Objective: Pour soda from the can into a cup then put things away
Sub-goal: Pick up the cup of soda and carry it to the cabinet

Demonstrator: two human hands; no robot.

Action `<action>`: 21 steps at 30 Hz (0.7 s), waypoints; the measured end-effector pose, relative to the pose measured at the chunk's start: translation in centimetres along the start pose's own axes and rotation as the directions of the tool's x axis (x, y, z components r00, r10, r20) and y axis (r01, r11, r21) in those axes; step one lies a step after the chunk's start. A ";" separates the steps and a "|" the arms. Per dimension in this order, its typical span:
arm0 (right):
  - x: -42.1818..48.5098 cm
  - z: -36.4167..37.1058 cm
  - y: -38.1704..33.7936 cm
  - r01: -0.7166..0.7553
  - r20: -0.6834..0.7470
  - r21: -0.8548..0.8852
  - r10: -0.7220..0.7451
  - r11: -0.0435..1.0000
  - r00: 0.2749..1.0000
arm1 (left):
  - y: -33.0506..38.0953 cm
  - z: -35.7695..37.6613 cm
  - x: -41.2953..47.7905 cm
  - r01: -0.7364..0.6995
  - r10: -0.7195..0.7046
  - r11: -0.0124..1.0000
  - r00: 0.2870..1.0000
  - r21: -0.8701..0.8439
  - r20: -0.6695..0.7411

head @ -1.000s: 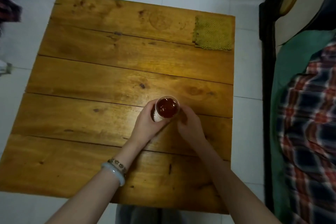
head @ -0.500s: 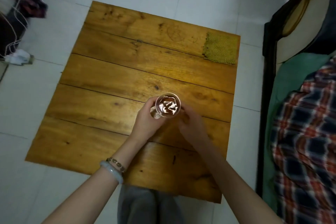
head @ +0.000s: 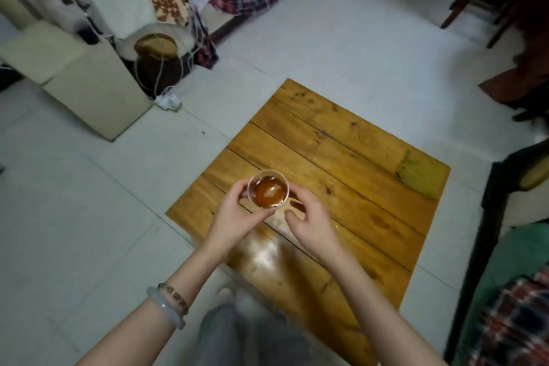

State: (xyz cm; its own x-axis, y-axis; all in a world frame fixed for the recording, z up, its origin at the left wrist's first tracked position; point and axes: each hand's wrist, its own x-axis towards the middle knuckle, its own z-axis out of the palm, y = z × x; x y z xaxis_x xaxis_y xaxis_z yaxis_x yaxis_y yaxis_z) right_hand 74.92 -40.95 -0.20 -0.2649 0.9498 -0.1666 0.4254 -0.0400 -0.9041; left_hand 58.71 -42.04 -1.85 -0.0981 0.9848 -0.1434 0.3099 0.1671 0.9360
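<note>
Your left hand (head: pixel 237 214) has the cup (head: pixel 268 194) gripped round its side. It's full of brown soda and held over the left part of the table (head: pixel 356 187). Your right hand (head: pixel 312 220) is loosely curled just right of it, can't tell if it's touching. Green cloth (head: pixel 421 174) sits at the far right corner.

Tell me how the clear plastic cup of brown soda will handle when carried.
The clear plastic cup of brown soda is open-topped and holds liquid, so it probably slops if tilted. Its thin-looking wall likely flexes if the left hand squeezes.
</note>
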 end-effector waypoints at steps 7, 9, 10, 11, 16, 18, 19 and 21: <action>1.4 8.1 -8.8 0.180 0.248 -0.094 -0.152 0.979 0.957 | -0.1 -12.4 -4.5 0.038 -0.045 0.999 0.977 -0.037 -0.208; 1.7 11.1 -11.4 0.215 0.308 -0.110 -0.172 0.970 0.936 | -0.5 -16.0 -5.8 0.059 -0.067 0.998 0.961 -0.039 -0.267; 1.9 12.7 -12.7 0.236 0.339 -0.104 -0.189 0.966 0.922 | -0.7 -17.9 -6.4 0.065 -0.073 0.997 0.952 -0.036 -0.299; 2.1 14.4 -13.9 0.261 0.370 -0.099 -0.208 0.960 0.905 | -1.0 -19.8 -7.0 0.070 -0.077 0.997 0.941 -0.032 -0.330; 3.2 22.4 -20.0 0.352 0.479 -0.109 -0.261 0.930 0.838 | -2.4 -29.1 -9.8 0.090 -0.102 0.995 0.893 -0.049 -0.439; 3.7 25.4 -22.3 0.391 0.521 -0.090 -0.292 0.916 0.802 | -3.1 -32.8 -10.7 0.088 -0.095 0.995 0.878 -0.036 -0.470; 3.9 26.9 -23.5 0.411 0.537 -0.080 -0.308 0.908 0.785 | -3.4 -34.6 -11.0 0.091 -0.094 0.995 0.871 -0.030 -0.483; 4.5 29.9 -25.5 0.440 0.565 -0.067 -0.329 0.896 0.757 | -4.1 -38.0 -11.7 0.094 -0.094 0.995 0.853 -0.025 -0.514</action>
State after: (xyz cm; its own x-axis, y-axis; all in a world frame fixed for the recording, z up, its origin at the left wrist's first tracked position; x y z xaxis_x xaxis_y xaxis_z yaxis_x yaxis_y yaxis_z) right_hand 37.04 -44.98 10.33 -0.8292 0.5566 -0.0507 0.3227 0.4027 -0.8565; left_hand 22.68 -56.00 8.21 -0.5988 0.7997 -0.0447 0.2753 0.2579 0.9261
